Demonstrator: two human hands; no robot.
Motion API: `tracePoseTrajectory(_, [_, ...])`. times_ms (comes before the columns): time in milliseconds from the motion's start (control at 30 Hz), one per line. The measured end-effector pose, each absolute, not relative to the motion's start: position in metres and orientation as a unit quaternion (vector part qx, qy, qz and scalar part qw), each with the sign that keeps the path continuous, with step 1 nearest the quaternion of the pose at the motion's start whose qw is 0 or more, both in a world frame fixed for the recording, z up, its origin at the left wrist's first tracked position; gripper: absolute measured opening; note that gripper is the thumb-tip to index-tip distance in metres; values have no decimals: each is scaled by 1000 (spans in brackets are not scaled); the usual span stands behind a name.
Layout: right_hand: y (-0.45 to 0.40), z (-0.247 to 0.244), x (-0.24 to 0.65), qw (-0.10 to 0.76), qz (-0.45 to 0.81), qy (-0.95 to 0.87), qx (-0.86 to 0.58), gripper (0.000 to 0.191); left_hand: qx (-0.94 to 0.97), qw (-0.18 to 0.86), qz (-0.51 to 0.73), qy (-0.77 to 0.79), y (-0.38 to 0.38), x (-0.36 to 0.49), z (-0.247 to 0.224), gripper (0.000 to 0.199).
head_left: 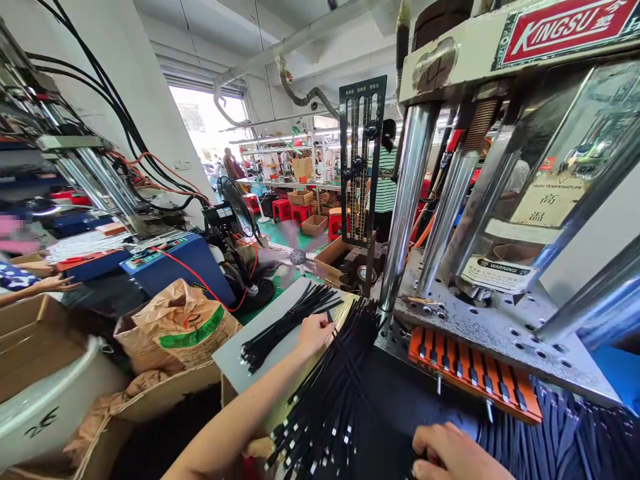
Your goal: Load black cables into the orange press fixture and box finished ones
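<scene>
My left hand (pixel 316 333) is closed in a pinch on a black strap at the edge of a large pile of black straps (pixel 335 393), many with white tips. To its left, a smaller bundle of black straps (pixel 287 327) lies on a grey board (pixel 240 367). My right hand (pixel 450 453) is low in the view, its fingers curled above the black work surface (pixel 395 387); what they hold, if anything, is hidden. Beyond it, an orange mould (pixel 473 373) with dark pieces in its slots juts out under the press (pixel 480 320).
More black straps (pixel 575 427) hang at the right below the press. A spinning fan (pixel 297 257) stands behind the board. On the left are an open carton (pixel 165 413), a paper sack (pixel 185 327) and a white tub (pixel 45 413). Another person's hand (pixel 63 283) shows at far left.
</scene>
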State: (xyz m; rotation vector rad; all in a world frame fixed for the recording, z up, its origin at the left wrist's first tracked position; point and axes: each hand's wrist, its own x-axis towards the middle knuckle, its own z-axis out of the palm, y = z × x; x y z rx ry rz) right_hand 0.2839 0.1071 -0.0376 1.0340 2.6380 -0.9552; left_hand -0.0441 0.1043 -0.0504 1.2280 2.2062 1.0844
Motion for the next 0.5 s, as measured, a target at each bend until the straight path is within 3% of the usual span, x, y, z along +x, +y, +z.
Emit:
tracePoseTrajectory(133, [123, -12, 279, 34, -306, 885, 348, 20, 444, 110, 349, 818, 101, -56, -64, 8])
tracePoseTrajectory(267, [141, -12, 285, -21, -303, 883, 359, 30, 445, 55, 344, 825, 101, -54, -70, 46])
tracePoseTrajectory(333, [148, -14, 289, -47, -294, 883, 362, 30, 470, 36, 347, 811, 104, -48, -66, 53])
tracePoseTrajectory(500, [165, -12, 305, -117, -247, 891, 361, 36, 631, 87, 319, 702, 127, -13, -38, 21])
